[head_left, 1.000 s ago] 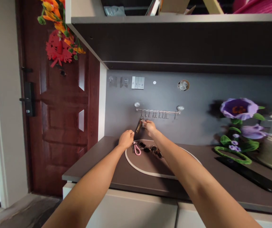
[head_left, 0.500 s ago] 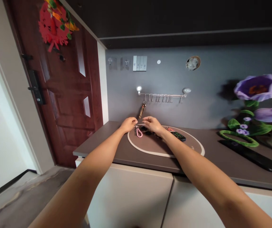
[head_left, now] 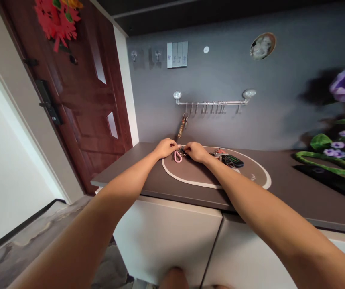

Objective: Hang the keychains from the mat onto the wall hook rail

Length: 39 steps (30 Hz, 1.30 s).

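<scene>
My left hand is closed in a pinch at the top of a pink loop keychain, over the left part of an oval brown mat with a pale border. Small metal keys lie between my two hands, just beside the loop. My right hand has its fingertips pressed together on these keys. Right of it, partly behind the wrist, more keys and a black key fob with green markings rest on the mat. Exactly what each fingertip grips is partly hidden.
A hook rail is fixed on the grey wall, with a key ring and brown tag hanging at its left end. Purple flowers and a long black object are at the right. A dark red door stands left.
The view has tilted down and closer. Both hands have lowered onto the keys, my right fingers closing from spread to pinched. The left fingers now meet the pink loop's top.
</scene>
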Each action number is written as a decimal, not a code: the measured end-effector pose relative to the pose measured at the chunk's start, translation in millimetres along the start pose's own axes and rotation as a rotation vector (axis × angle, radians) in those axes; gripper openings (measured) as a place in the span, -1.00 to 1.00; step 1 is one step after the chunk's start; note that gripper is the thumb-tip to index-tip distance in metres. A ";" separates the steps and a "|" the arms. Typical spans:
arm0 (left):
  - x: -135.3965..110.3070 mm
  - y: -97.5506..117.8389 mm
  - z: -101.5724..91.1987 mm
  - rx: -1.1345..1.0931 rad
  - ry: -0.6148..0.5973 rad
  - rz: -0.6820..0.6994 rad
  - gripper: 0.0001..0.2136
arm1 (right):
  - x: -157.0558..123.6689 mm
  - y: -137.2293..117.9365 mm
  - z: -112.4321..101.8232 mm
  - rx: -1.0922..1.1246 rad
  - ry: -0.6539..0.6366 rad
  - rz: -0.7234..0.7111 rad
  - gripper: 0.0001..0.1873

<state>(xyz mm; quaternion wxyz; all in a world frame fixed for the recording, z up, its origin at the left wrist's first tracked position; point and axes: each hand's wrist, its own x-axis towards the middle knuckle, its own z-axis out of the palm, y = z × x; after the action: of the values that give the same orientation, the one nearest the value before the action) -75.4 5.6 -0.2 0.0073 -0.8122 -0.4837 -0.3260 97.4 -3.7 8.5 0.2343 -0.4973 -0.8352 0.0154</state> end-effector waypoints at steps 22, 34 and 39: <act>0.2 10.3 0.5 -0.443 -0.097 -0.221 -0.89 | 3.4 -0.3 4.1 0.010 0.001 0.027 -0.82; 4.6 10.3 0.6 -1.069 -0.108 -0.401 -0.94 | 1.0 -3.3 2.8 -0.023 -0.015 0.017 -0.80; 4.7 10.0 -1.7 -1.212 -0.086 -0.440 -0.96 | 0.5 -4.0 2.2 -0.029 -0.018 0.044 -0.81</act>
<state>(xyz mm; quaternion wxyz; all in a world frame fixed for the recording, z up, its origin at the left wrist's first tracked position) -66.9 3.4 6.7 -0.5392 -0.5664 -0.3689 -0.5023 93.0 -4.9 7.8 0.2189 -0.5187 -0.8263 0.0128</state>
